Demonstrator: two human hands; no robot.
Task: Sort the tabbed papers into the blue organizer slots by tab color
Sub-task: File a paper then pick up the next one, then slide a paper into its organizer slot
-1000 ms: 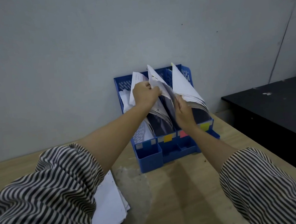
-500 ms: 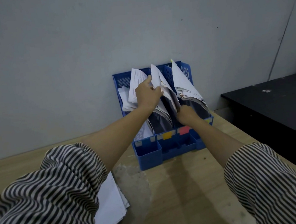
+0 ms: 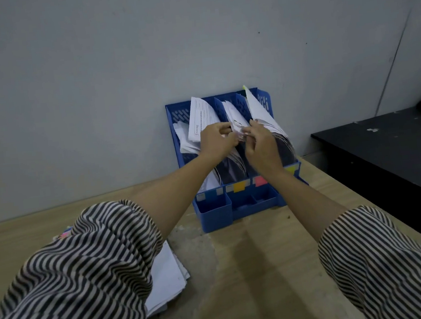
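Tabbed papers [image 3: 165,281]: remaining loose stack noted at far left on the wooden table [image 3: 255,271], partly under the striped left sleeve [image 3: 73,277], pink tab edges just visible beside that sleeve. Judged unsorted, so task not finished. Blue organizer [image 3: 214,217] found upright against the grey wall [image 3: 90,68], three slots all loaded with sheets. Left slot: printed sheet [image 3: 202,117] standing tall, tilted, with loose sheets behind it. Left hand [image 3: 215,139] found at the middle slot, fingers curled on the upper edge of the middle sheaf [image 3: 233,114]; exact pinch not resolved owing to blur. Right hand [image 3: 262,146] found just beside the left, fingertips nearly meeting it, fingers curled narrow at the same sheaf's edge; whether gripping a sheet or only fingering it, cannot tell. Right slot: leaning sheaf [image 3: 264,117] with yellow-green tab [image 3: 244,87] at its tip. Front lip of organizer marked with coloured labels: orange label [image 3: 238,187], pink label [image 3: 259,180], yellow label [image 3: 291,169]; leftmost marker pale, colour not resolved. Front compartments appeared to hold nothing. Judged well advanced, most sheets filed, current step taken as seating or checking a sheet in the middle slot. Black bench [image 3: 385,154] recorded at far right, apart from the work.
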